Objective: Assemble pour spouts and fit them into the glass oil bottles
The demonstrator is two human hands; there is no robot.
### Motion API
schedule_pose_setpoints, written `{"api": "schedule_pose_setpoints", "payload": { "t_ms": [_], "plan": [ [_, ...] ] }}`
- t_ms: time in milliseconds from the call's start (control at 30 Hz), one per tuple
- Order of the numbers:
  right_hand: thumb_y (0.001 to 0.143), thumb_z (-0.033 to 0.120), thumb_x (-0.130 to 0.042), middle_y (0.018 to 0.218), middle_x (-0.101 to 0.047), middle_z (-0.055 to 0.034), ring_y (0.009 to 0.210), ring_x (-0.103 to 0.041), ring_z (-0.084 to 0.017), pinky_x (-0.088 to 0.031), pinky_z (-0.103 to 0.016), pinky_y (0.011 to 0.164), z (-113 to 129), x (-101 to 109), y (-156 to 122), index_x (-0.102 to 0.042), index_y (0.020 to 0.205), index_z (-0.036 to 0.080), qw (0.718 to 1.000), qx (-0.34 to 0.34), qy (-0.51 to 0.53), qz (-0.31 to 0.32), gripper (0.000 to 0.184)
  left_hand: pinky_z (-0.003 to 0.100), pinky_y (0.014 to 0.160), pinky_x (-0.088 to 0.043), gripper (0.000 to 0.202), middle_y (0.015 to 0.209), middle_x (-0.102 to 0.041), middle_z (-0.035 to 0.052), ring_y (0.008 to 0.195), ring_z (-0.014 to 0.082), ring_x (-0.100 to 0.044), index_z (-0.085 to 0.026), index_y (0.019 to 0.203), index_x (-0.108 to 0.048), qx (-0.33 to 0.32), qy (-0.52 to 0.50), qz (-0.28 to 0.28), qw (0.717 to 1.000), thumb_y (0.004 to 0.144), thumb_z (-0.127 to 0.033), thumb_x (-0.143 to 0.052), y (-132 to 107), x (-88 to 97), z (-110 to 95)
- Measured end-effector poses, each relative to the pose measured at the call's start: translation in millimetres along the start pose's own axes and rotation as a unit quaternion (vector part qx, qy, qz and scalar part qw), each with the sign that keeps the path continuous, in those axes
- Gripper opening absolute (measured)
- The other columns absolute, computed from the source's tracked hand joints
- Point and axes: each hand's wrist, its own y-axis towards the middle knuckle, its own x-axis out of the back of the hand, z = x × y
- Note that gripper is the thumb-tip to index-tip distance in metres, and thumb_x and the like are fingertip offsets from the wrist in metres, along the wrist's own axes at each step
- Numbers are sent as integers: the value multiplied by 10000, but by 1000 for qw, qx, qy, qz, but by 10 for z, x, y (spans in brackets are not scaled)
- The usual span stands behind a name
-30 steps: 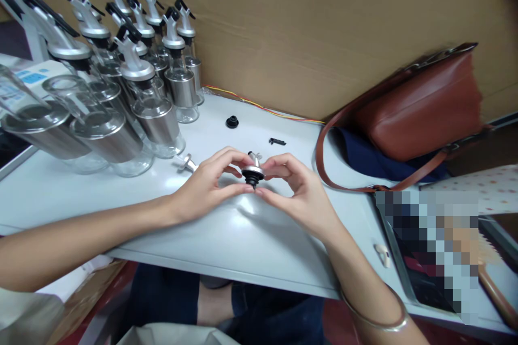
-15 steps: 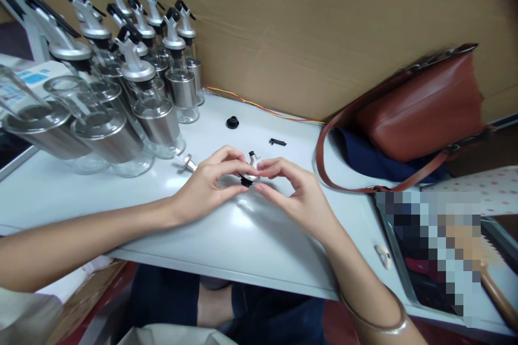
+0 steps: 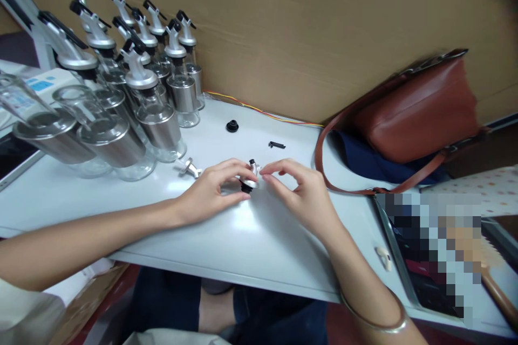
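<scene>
My left hand (image 3: 210, 191) pinches a small silver pourer cap (image 3: 249, 178) with a black base, low over the pale table (image 3: 226, 237). My right hand (image 3: 301, 194) is just to its right, fingertips touching the cap's spout end, fingers curled. A second silver pourer spout (image 3: 186, 167) lies on the table left of my left hand. A black round stopper (image 3: 232, 126) and a small black clip (image 3: 277, 145) lie beyond my hands.
Several glass and steel dispenser bottles (image 3: 154, 113) stand at the back left. A brown leather bag (image 3: 416, 113) lies at the right on dark blue cloth. A cardboard wall (image 3: 303, 21) backs the table, with coloured wires (image 3: 263, 110) along its foot.
The cap has come down closer to the table and tilted. My right thumb has left its base; only the right fingertips touch it now.
</scene>
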Motion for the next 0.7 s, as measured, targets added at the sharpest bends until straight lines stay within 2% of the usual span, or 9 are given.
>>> {"api": "schedule_pose_setpoints", "payload": {
  "t_ms": [100, 200, 267, 333, 400, 533, 700],
  "plan": [
    [820, 149, -590, 808, -701, -48, 792, -641, -212, -487, -342, 762, -148, 129, 120, -668, 793, 184, 991, -41, -121, -32, 90, 295, 861, -514, 161, 1019, -567, 52, 996, 152, -576, -179, 970, -603, 4, -8, 3, 1000, 821, -118, -600, -9, -16, 0],
    [805, 130, -579, 851, -695, -77, 811, -640, -240, -488, -381, 784, -359, 233, 257, -689, 849, 165, 974, -83, -206, -45, 123, 304, 857, -498, 163, 994, -550, 45, 996, 156, -575, -183, 916, -551, 4, -2, 0, 1000, 811, -59, -542, -25, -41, 15],
    [821, 129, -550, 994, -692, -116, 960, -626, -274, -473, -418, 881, -489, 233, 322, -682, 973, 145, 971, -73, -226, -21, 202, 317, 862, -488, 195, 992, -543, 44, 1008, 164, -572, -190, 905, -518, 4, 5, -2, 1000, 796, -28, -508, -36, -55, 25],
    [851, 117, -502, 1252, -608, -162, 1175, -534, -295, -412, -440, 1004, -588, 176, 351, -623, 1153, 107, 969, -60, -235, 47, 325, 322, 865, -483, 215, 994, -538, 44, 1013, 167, -568, -196, 916, -497, 8, 3, -3, 1000, 787, -23, -498, -42, -64, 26],
    [861, 105, -475, 1360, -530, -177, 1269, -461, -309, -402, -457, 1021, -654, 95, 345, -572, 1238, 92, 966, -68, -238, 68, 389, 317, 865, -481, 216, 996, -534, 43, 1020, 168, -564, -200, 922, -491, 12, -2, -3, 1000, 786, -31, -498, -42, -66, 18],
    [876, 139, -495, 1338, -543, -183, 1251, -478, -308, -410, -438, 1018, -701, 5, 288, -560, 1252, 84, 964, -79, -239, 89, 386, 307, 875, -472, 199, 1008, -533, 43, 1031, 163, -555, -203, 923, -501, 17, 5, 1, 1000, 795, -52, -501, -34, -60, -1],
    [889, 156, -511, 1206, -617, -148, 1147, -548, -262, -418, -356, 997, -650, 61, 258, -613, 1180, 105, 964, -76, -234, 100, 312, 307, 876, -465, 176, 1011, -529, 47, 1025, 163, -553, -199, 935, -503, 28, 17, -2, 999, 806, -80, -502, -27, -52, -5]
  ]
}}
